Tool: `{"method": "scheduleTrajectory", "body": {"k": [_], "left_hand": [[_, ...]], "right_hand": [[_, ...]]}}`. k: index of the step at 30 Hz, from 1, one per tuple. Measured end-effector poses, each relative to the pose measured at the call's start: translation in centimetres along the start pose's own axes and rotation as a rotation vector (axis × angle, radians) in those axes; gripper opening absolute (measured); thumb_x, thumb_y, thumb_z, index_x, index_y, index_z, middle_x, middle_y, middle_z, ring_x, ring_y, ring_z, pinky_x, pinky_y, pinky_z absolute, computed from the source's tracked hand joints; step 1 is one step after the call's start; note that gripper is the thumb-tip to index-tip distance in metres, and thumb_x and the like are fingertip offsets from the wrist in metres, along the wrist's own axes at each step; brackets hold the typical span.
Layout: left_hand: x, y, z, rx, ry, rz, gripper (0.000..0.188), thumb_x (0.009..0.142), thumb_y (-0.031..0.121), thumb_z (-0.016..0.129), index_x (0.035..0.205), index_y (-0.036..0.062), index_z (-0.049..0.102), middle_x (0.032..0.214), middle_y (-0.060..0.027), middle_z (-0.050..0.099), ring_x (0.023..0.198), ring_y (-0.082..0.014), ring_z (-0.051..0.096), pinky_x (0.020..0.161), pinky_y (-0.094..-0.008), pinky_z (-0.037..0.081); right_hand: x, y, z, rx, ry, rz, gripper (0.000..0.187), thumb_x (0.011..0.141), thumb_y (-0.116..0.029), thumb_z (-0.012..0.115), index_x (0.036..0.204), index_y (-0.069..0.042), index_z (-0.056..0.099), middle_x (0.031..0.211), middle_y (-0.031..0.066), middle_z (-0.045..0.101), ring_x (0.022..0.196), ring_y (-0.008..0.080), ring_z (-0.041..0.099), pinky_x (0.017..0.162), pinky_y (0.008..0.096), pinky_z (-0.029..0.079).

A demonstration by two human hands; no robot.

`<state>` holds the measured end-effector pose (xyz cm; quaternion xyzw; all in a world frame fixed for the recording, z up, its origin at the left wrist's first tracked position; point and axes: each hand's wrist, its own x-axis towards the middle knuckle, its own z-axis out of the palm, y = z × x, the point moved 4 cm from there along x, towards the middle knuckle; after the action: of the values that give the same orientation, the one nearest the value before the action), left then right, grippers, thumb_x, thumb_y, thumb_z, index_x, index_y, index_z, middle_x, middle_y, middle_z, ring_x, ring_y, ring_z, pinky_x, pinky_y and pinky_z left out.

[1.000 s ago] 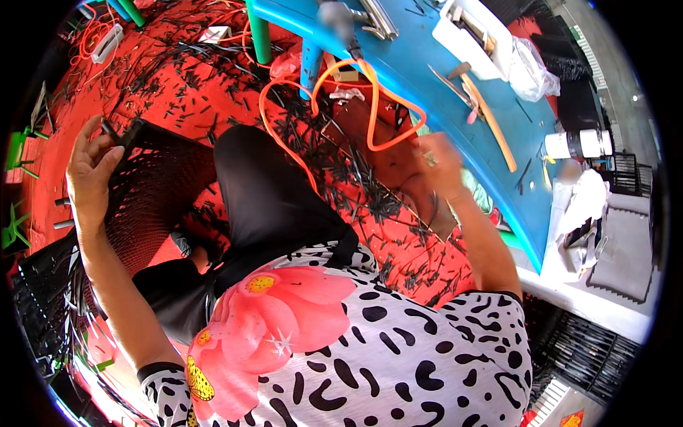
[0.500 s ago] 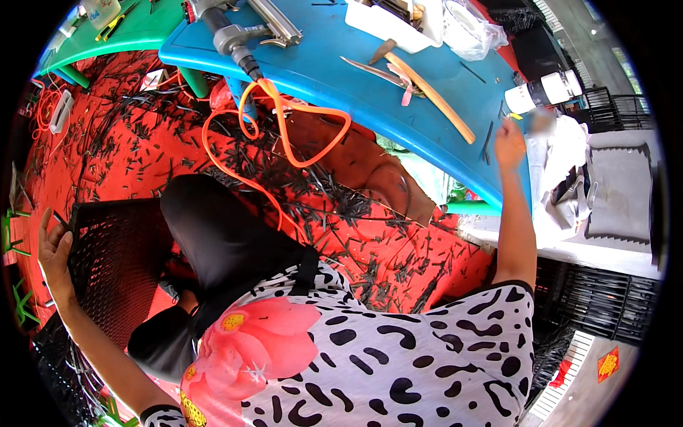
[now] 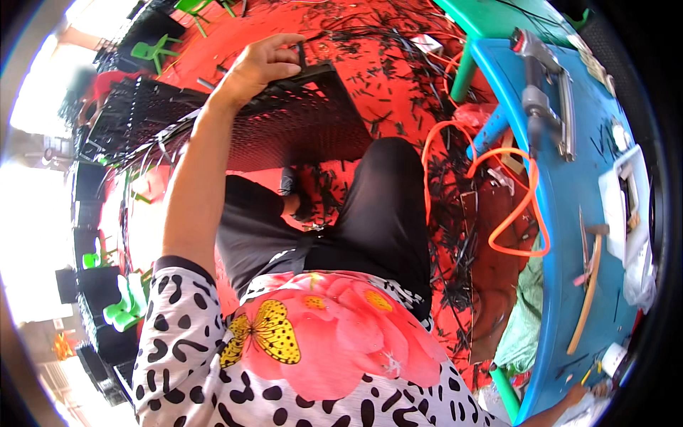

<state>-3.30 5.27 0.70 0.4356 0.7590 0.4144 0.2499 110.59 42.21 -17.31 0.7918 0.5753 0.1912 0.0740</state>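
A black woven rattan-like piece [image 3: 306,121] stands in front of my knees, its dark frame bar facing me. My left hand [image 3: 260,67] is at its upper corner, with thumb and fingers curved round a dark upright bit there. At the lower right, my right hand [image 3: 575,396] reaches over the blue table [image 3: 562,306]; its fingers are blurred and partly out of sight. Beside that hand stands a white container [image 3: 613,359] with a dark band, and a small yellow item [image 3: 587,375] lies close by.
On the table lie a nail gun [image 3: 535,92], a wooden-handled hammer [image 3: 588,299], scissors-like blades [image 3: 584,238] and a white tray [image 3: 613,203]. An orange air hose [image 3: 491,245] loops off the table. Black strip scraps litter the red floor [image 3: 356,57]. Green chairs [image 3: 153,53] stand at left.
My view has swung left, so the woven piece now sits at upper centre and the table at right. My left hand has closed at its corner. My right hand remains near the white container.
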Motion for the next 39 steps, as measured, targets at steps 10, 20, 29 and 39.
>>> {"method": "scheduleTrajectory", "body": {"k": [10,20,29,39], "left_hand": [[0.2,-0.4,0.3,-0.07,-0.079,0.089,0.063,0.078,-0.002,0.06,0.137,-0.0026,0.039,0.097,-0.008,0.064,0.088,-0.0123,0.06,0.081,-0.0236,0.046],[0.7,-0.2,0.7,-0.1,-0.042,0.14,0.063,0.075,-0.003,0.061,0.135,-0.0043,0.04,0.087,-0.0056,0.062,0.08,-0.0107,0.057,0.074,-0.0232,0.046],[0.6,0.3,1.2,-0.122,-0.093,0.056,0.062,0.072,-0.002,0.064,0.131,-0.005,0.044,0.083,-0.0071,0.063,0.077,-0.0119,0.057,0.072,-0.0244,0.046],[-1.4,1.7,0.9,0.055,0.151,0.422,0.051,0.071,0.004,0.072,0.12,0.0089,0.06,0.109,-0.0056,0.062,0.1,-0.0156,0.058,0.079,-0.0287,0.049]], "right_hand": [[-0.3,-2.3,-4.7,-0.108,-0.167,-0.164,0.038,0.087,-0.025,0.044,0.107,0.004,0.058,0.103,0.0255,0.063,0.092,0.0431,0.061,0.078,0.0489,0.049],[-4.1,-14.3,-20.8,0.388,0.299,-0.299,0.035,0.095,-0.019,0.049,0.122,0.002,0.054,0.119,0.0212,0.059,0.106,0.035,0.058,0.09,0.0401,0.044],[-28.1,-49.4,-44.5,1.551,-0.262,-0.966,0.021,0.092,-0.009,0.055,0.11,0.003,0.057,0.096,0.0029,0.056,0.083,0.009,0.051,0.072,0.023,0.042],[-45.1,-66.6,-58.5,1.271,0.121,-1.717,0.017,0.08,-0.001,0.063,0.095,-0.002,0.056,0.084,0.0134,0.057,0.073,0.0341,0.06,0.061,0.0414,0.048]]}}
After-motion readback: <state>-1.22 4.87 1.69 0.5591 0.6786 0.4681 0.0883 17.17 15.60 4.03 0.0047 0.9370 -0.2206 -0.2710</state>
